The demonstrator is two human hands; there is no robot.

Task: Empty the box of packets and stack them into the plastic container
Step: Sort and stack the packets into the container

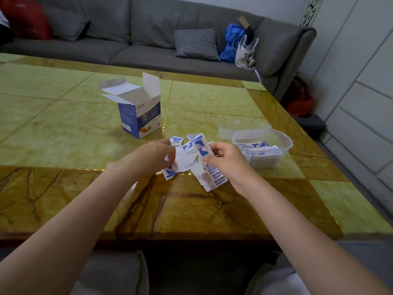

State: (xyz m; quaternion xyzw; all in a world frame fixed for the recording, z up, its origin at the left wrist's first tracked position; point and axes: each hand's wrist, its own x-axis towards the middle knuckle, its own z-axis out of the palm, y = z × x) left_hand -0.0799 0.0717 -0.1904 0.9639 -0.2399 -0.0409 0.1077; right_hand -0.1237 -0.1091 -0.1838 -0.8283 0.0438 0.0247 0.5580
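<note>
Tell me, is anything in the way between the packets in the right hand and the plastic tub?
Nothing visible blocks the way. The right hand holds a bundle of packets just left of the plastic container, which is open on top and already holds a stack. Its lid lies behind it, off the path.

Soft, dim indoor light is falling evenly over the scene, casting only faint shadows, and the far sofa (148,39) is sitting in gloom. The glossy table (63,124) is giving back a weak sheen, with small bright glints along its inlaid seams. The wide lens is bending straight lines near the edges, and the left hand (158,154) is smearing slightly with motion blur.
</note>
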